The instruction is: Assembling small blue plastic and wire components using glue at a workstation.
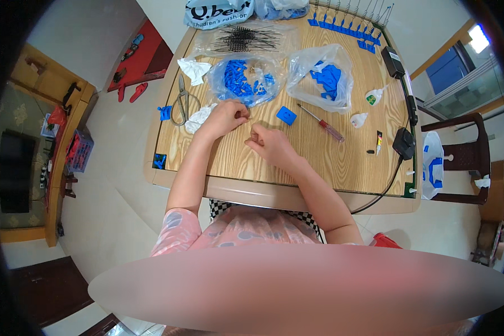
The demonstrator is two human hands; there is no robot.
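Here, in the head view, both hands were seen resting on the wooden table (341,162), just in front of the clear bag of blue parts (242,78). The left hand (225,116) was curled, its fingertips pressed together near that bag's front edge; whatever was pinched there was too small to be made out. The right hand (269,143) was closed loosely, just right of the left hand and a little nearer the body, and what it held could not be told. A blue square piece (286,115) lay just right of the bag's front, and a red-handled screwdriver (321,123) was placed beyond that. Scissors (182,103) were laid left of the bag, beside crumpled white paper (199,119). A second bag of blue parts (325,78) sat to the right of the first.
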